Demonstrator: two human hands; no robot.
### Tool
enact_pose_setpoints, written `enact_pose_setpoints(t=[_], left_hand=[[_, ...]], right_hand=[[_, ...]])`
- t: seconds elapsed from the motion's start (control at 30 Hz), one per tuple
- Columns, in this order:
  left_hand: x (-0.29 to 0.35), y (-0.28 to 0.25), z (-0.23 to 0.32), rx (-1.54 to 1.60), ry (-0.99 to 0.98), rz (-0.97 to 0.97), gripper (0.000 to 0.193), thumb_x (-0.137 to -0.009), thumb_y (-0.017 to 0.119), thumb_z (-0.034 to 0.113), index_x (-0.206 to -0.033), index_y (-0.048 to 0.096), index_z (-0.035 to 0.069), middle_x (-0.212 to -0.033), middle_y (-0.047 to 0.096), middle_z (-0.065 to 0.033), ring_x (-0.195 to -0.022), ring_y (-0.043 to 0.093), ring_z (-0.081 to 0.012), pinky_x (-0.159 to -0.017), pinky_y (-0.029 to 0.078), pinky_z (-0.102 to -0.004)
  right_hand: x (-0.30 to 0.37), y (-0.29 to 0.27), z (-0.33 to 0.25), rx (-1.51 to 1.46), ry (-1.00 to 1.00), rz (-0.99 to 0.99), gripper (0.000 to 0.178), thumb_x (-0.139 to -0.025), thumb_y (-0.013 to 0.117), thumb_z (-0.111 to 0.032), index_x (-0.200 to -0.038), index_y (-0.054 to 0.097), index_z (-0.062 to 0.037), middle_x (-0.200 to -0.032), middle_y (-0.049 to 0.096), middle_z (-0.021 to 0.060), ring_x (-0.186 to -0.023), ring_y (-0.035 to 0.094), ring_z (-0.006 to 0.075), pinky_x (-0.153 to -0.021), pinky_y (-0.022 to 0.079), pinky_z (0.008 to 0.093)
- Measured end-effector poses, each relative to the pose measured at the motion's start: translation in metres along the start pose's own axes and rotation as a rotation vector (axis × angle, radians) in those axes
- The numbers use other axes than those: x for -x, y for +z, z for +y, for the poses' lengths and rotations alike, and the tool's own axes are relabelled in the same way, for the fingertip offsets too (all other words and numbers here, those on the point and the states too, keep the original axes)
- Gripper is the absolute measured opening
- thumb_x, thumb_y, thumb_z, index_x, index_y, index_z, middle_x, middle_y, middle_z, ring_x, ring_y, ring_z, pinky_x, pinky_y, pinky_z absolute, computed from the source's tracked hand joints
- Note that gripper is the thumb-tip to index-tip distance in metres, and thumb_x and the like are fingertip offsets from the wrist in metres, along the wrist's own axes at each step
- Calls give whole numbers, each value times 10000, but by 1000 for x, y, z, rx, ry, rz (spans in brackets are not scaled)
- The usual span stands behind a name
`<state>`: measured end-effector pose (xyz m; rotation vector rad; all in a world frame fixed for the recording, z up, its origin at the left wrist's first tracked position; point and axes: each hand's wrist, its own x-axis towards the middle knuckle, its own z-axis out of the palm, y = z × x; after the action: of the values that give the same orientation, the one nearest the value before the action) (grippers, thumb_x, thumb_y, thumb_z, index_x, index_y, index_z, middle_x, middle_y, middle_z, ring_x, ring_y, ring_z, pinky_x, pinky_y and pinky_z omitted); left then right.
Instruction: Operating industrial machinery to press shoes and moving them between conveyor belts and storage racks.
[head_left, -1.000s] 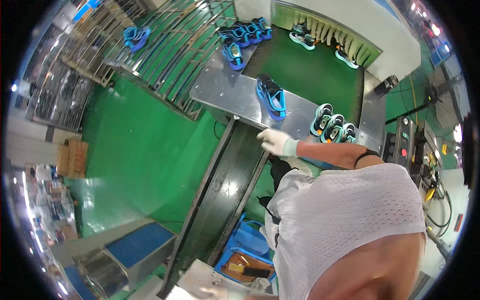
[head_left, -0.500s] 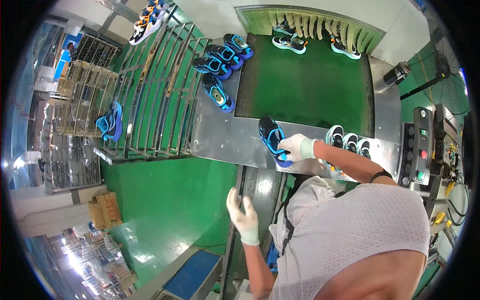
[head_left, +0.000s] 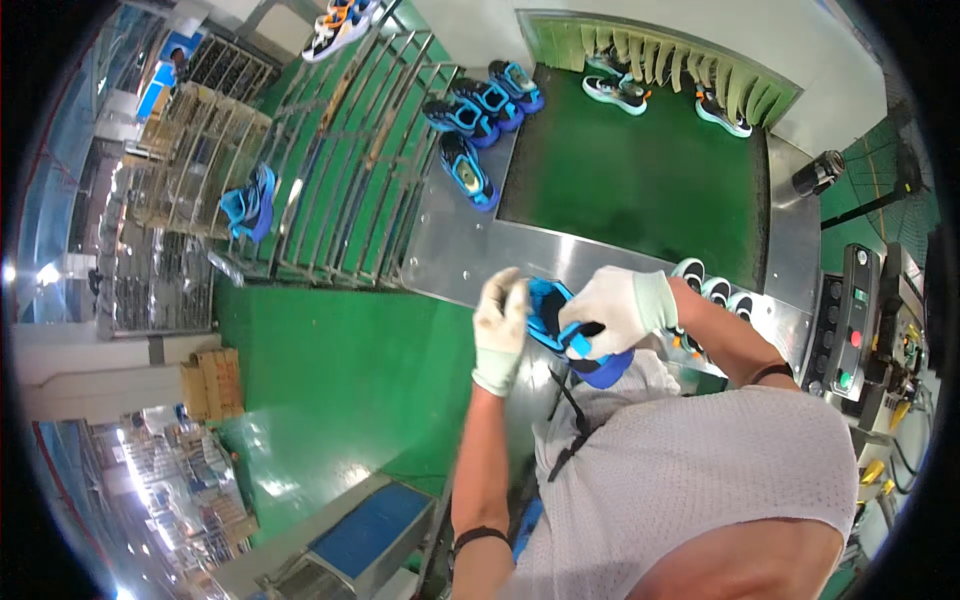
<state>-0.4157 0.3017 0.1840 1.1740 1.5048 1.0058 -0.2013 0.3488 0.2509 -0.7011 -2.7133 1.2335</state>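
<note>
A black and bright-blue sneaker point(head_left: 606, 372) with a violet-blue sole is held up in front of my body, over the near edge of the metal table. My right hand point(head_left: 615, 308), in a white glove, is closed on the sneaker's upper around its opening and hides part of it. Beside the shoe's left end is my gloved left hand point(head_left: 500, 325), fingers raised and slightly bent; whether it touches the shoe is unclear. Several similar blue sneakers point(head_left: 468, 172) stand at the table's left. Mint-soled black sneakers point(head_left: 715, 291) sit right of my right hand.
A green conveyor belt point(head_left: 640, 185) runs from a strip-curtained opening point(head_left: 680, 62), with dark sneakers point(head_left: 617, 94) near it. A metal rack point(head_left: 345, 170) stands left, holding a blue sneaker point(head_left: 250, 203). At the right are a button panel point(head_left: 850, 320) and a black cup point(head_left: 818, 173).
The sneaker has come off the table toward my body in my right hand. My left hand has risen to the shoe's left side. The whole view has shifted slightly.
</note>
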Motion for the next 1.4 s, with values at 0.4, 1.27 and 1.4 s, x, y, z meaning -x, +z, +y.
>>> enact_pose_setpoints(t=[0.4, 1.27, 1.4], left_hand=[[55, -75, -28, 116, -4, 192, 602, -1076, 316, 444, -1080, 671, -42, -935, 676, -103, -836, 631, -178, -796, 509, -302], [24, -5, -100, -452, 1, -10, 618, -742, 858, 213, -1263, 565, 57, -1046, 680, -126, -941, 663, -242, -845, 524, -355], [-29, -27, -125, -521, 175, 130, 488, -769, 861, 198, -1137, 615, -7, -956, 656, -101, -870, 643, -203, -795, 534, -330]], right_hand=[[-33, 41, -47, -88, -200, 6, 336, -797, 687, -385, -954, 702, -88, -771, 674, 175, -717, 671, 352, -627, 528, 428], [-81, 90, 68, -47, 107, -57, 445, -828, 656, -237, -1260, 583, -158, -1107, 677, 122, -926, 681, 355, -791, 554, 463], [-43, 85, 102, -402, 95, 429, 490, -885, 628, -268, -1310, 510, -57, -1317, 556, 162, -1070, 634, 343, -916, 527, 438]])
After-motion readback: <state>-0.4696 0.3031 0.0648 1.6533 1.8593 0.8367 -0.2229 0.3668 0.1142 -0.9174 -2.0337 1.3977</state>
